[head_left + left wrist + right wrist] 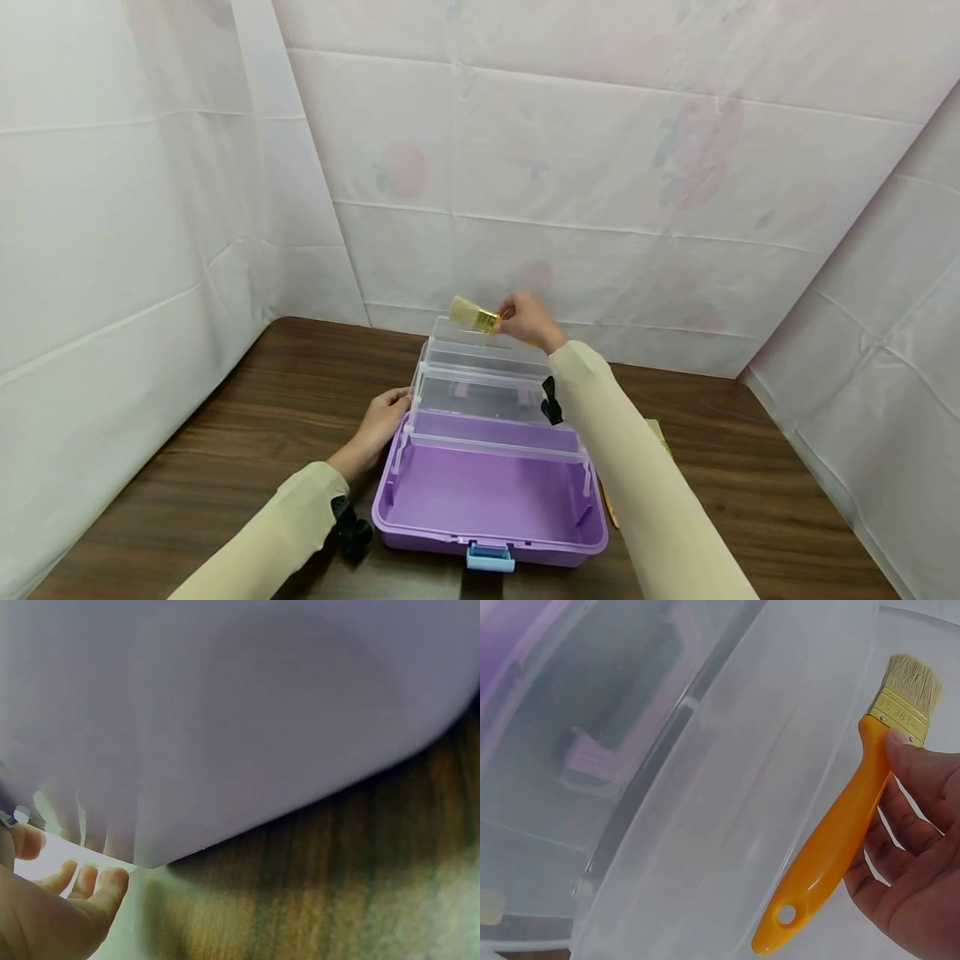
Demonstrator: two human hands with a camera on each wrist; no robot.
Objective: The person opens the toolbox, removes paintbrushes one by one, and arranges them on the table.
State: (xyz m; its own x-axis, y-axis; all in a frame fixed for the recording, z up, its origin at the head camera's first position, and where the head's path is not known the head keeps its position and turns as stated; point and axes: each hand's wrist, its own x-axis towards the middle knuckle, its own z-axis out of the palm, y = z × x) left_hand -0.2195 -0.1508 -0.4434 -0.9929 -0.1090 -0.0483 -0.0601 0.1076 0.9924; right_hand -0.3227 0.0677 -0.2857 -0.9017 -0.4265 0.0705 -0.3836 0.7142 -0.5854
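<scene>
My right hand (527, 320) pinches a flat paintbrush (466, 312) near its metal band, above the far end of an opened purple box. In the right wrist view the paintbrush (829, 832) shows pale bristles and an orange handle with a hole; the thumb of that hand (919, 855) presses near the band. The purple box (487, 546) has clear trays (491, 358) raised toward the back. My left hand (384, 419) rests against the box's far left side, its fingers loosely bent. In the left wrist view, that hand (60, 915) is beside the box's smooth wall (262, 712).
The box stands on a dark wood table (300, 400), its light blue latch (491, 557) facing me. Right of the box, a yellowish thing (660, 435) is partly hidden by my right sleeve. A white patterned sheet (562, 167) hangs behind the table.
</scene>
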